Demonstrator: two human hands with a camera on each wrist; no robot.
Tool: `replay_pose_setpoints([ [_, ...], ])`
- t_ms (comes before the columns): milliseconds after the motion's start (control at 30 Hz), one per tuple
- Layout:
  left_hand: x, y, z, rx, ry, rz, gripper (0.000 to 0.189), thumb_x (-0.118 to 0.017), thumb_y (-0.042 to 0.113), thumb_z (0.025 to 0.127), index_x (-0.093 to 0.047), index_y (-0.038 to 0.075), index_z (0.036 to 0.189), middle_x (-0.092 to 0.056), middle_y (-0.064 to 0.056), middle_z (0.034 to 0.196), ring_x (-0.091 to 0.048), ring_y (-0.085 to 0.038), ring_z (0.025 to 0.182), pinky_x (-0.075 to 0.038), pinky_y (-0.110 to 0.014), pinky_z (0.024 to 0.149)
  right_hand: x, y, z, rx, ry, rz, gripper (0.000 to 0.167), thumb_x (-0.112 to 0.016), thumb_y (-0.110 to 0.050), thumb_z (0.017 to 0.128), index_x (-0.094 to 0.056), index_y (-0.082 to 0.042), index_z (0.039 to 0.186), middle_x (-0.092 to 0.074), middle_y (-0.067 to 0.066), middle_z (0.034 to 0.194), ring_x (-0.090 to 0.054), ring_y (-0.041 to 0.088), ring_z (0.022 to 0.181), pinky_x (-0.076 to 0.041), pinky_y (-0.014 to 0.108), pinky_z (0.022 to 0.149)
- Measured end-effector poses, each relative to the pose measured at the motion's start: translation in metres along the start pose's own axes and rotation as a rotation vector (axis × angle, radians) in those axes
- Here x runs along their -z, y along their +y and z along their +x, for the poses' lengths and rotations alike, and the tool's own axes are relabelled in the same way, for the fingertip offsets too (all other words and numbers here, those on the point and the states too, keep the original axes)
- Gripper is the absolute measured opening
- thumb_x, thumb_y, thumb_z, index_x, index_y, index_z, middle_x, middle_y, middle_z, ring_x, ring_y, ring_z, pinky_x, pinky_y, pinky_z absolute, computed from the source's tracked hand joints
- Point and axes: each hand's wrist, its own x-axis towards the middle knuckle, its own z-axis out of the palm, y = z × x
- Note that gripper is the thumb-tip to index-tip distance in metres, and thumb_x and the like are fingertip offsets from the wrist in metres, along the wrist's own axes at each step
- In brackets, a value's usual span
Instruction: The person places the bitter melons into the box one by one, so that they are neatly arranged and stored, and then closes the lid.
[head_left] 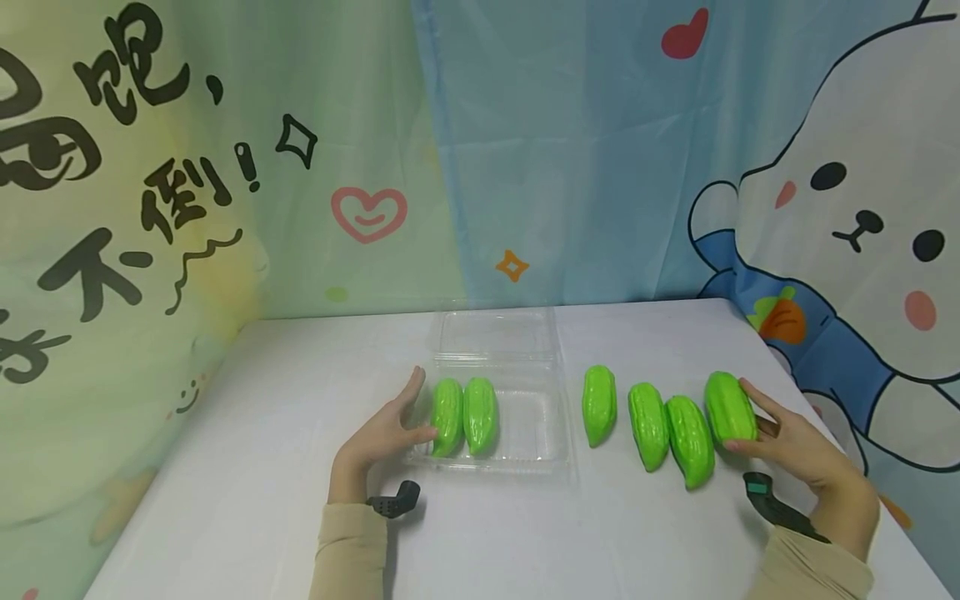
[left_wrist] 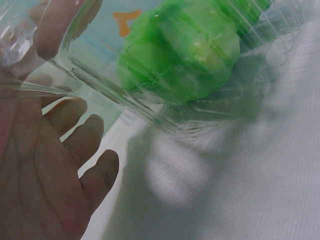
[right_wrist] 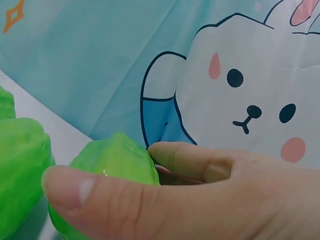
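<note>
The right hand (head_left: 798,446), at the right of the head frame, gripped a glossy bright-green, ribbed, tapering vegetable-shaped piece (head_left: 727,407), with the thumb on its lower side and the fingers at its upper right side. The hand was opened only to the width of this piece; whether the piece was raised off the surface could not be told. Immediately to its left, right of the frame's centre, lay three matching loose pieces: the near-right piece (head_left: 690,442), the middle piece (head_left: 648,427), close beside it, and the far-left piece (head_left: 599,406), set slightly apart. The left hand (head_left: 378,437), left of centre, was spread wide with its fingers extended, positioned at the left side of a clear, rectangular plastic container (head_left: 528,425); a firm hold on it could not be confirmed. The container lay open at the centre of the frame, its lid (head_left: 495,333) toward the top. Two further green pieces stood side by side in its left part: the outer piece (head_left: 447,418) and the inner piece (head_left: 481,417). All items were located on a white cloth-covered table (head_left: 570,542) in front of a printed blue-green fabric curtain (head_left: 525,125).
</note>
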Motion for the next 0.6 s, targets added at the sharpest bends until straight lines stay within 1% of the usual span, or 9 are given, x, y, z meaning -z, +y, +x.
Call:
replay_pose_setpoints([
  [167, 0.0, 0.0, 0.0, 0.004, 0.0, -0.002, 0.108, -0.075, 0.044, 0.077, -0.004, 0.017, 0.154, -0.001, 0.005, 0.16, -0.005, -0.017, 0.148, -0.013, -0.039, 0.121, 0.002, -0.007, -0.004, 0.012, 0.014, -0.014, 0.106, -0.07, -0.03, 0.086, 0.016, -0.031, 0.148, 0.011, 0.033, 0.153, -0.017, 0.061, 0.131, -0.026, 0.073, 0.099],
  [233, 0.0, 0.001, 0.0, 0.006, 0.001, -0.002, 0.108, -0.075, 0.044, 0.077, -0.004, 0.017, 0.154, -0.001, 0.005, 0.16, -0.005, -0.017, 0.148, -0.013, -0.039, 0.121, 0.003, -0.008, -0.004, 0.016, 0.023, -0.026, 0.106, -0.07, -0.031, 0.086, 0.016, -0.031, 0.148, 0.011, 0.033, 0.153, -0.018, 0.061, 0.131, -0.027, 0.071, 0.099],
  [500, 0.0, 0.001, -0.001, 0.003, -0.002, -0.003, 0.108, -0.075, 0.045, 0.077, -0.004, 0.017, 0.154, 0.0, 0.005, 0.16, -0.004, -0.016, 0.148, -0.012, -0.039, 0.121, 0.005, -0.013, -0.005, 0.025, 0.042, -0.036, 0.107, -0.071, -0.031, 0.085, 0.016, -0.031, 0.148, 0.013, 0.032, 0.153, -0.019, 0.061, 0.131, -0.028, 0.072, 0.098],
  [600, 0.0, 0.001, -0.001, 0.004, -0.003, -0.003, 0.108, -0.075, 0.045, 0.077, -0.004, 0.017, 0.154, 0.0, 0.004, 0.16, -0.004, -0.017, 0.148, -0.012, -0.039, 0.121, 0.006, -0.016, -0.006, 0.038, 0.048, -0.055, 0.107, -0.071, -0.03, 0.085, 0.016, -0.03, 0.148, 0.012, 0.03, 0.154, -0.021, 0.06, 0.131, -0.03, 0.066, 0.099],
])
